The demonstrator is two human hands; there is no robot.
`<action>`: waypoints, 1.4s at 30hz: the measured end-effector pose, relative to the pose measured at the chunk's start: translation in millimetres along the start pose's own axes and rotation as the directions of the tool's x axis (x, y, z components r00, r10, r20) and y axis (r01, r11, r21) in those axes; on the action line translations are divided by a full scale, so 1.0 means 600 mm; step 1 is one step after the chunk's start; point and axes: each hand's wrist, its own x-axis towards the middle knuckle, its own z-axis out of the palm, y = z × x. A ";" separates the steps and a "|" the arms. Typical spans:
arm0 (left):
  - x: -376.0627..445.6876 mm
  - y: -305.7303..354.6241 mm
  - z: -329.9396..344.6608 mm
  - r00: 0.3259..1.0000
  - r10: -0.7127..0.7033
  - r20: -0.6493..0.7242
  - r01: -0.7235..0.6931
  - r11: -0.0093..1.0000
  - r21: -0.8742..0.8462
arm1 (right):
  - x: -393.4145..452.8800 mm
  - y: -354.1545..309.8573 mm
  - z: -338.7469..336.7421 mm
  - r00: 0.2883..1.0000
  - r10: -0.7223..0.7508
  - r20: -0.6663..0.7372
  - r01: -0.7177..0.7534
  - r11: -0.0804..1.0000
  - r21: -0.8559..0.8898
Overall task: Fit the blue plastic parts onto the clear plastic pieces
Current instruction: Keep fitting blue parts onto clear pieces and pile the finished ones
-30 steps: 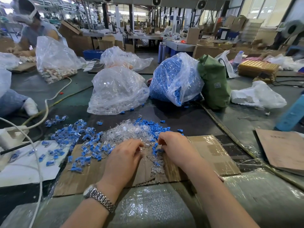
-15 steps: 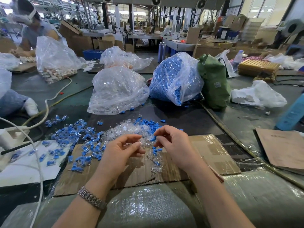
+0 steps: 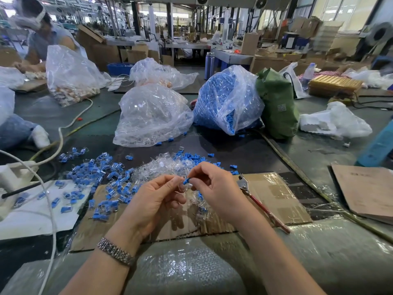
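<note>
A small blue part (image 3: 186, 180) is pinched between thumb and forefinger of the right hand (image 3: 214, 188) at the centre of the frame, its tip held against a clear piece (image 3: 184, 188) gripped in the curled fingers of the left hand (image 3: 155, 199), a metal watch (image 3: 116, 254) seen on that wrist. Just beyond the fingertips, a heap of clear pieces (image 3: 157, 169) is spread on a sheet of cardboard (image 3: 276, 194), with loose blue parts (image 3: 195, 156) along its far edge. Finished blue-and-clear pieces (image 3: 102, 177) are scattered to the left of centre. Red-handled pliers (image 3: 255, 199) are laid on the cardboard just right of the right wrist. Further up the frame, a bag of clear pieces (image 3: 153, 113) and a bag of blue parts (image 3: 225, 99) are stood side by side, a green bag (image 3: 276, 103) beside them. In the upper left, another person (image 3: 42, 33) is seated by a further bag (image 3: 68, 75).
</note>
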 end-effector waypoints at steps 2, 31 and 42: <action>0.000 -0.002 -0.001 0.999 -0.030 0.028 0.030 0.999 -0.018 | 0.000 -0.002 0.003 0.999 -0.046 0.012 0.046 0.998 -0.047; -0.018 0.000 0.010 0.987 0.131 0.091 -0.157 0.909 0.385 | -0.011 -0.023 -0.026 0.996 0.041 0.085 -0.024 0.982 -0.188; -0.014 -0.005 0.007 0.988 0.145 0.050 -0.153 0.946 0.285 | -0.033 0.024 -0.085 0.698 0.711 -0.086 -0.495 0.392 -0.775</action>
